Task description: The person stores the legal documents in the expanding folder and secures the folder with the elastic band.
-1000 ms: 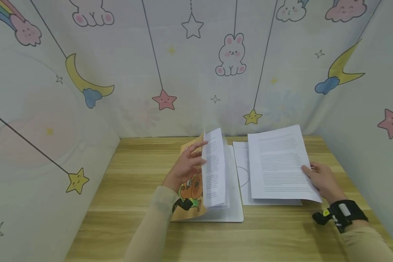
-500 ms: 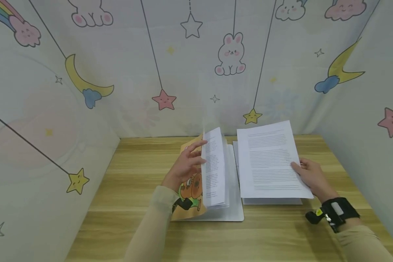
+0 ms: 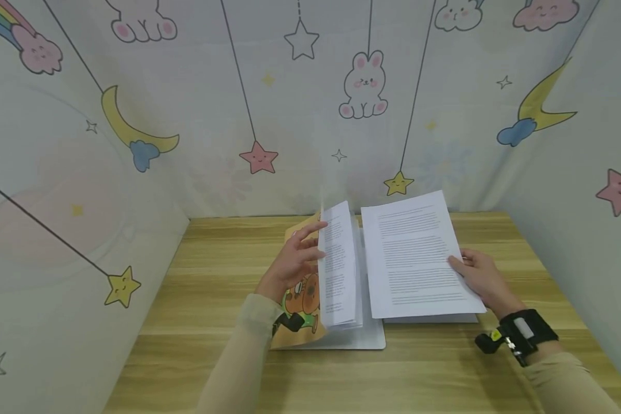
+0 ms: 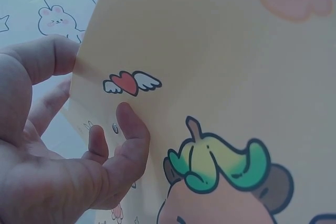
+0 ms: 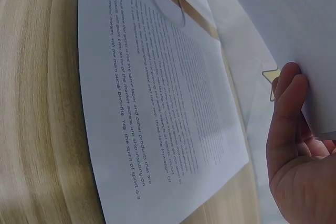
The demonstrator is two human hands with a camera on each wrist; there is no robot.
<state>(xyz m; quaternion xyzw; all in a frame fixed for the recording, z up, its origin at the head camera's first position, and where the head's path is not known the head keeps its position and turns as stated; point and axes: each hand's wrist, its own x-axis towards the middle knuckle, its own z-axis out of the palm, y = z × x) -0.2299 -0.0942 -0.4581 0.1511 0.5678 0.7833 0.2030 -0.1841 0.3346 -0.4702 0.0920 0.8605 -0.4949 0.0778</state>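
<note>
My left hand [image 3: 295, 261] holds up the tan cover [image 4: 220, 51] of a folder, thumb and fingers at its edge; cartoon animals and a winged heart decorate this cover. White printed pages [image 3: 338, 267] lean upright inside it, and a pale grey back panel [image 3: 362, 339] lies flat on the table. My right hand [image 3: 483, 282] pinches a printed paper sheet [image 3: 411, 259] by its right edge, tilted just right of the raised pages. Beneath that sheet, another printed sheet [image 5: 152, 114] lies on the table, mostly covered in the head view.
The wooden table [image 3: 217, 287] runs back to a fabric wall [image 3: 310, 115] printed with stars, moons and rabbits. Similar walls stand at the left and right. A curved clear edge [image 5: 178, 14] shows by the lower sheet in the right wrist view.
My right hand has carried its sheet leftward, toward the open folder, covering more of the lower sheet's left part. The left hand and the raised pages have stayed in place.
</note>
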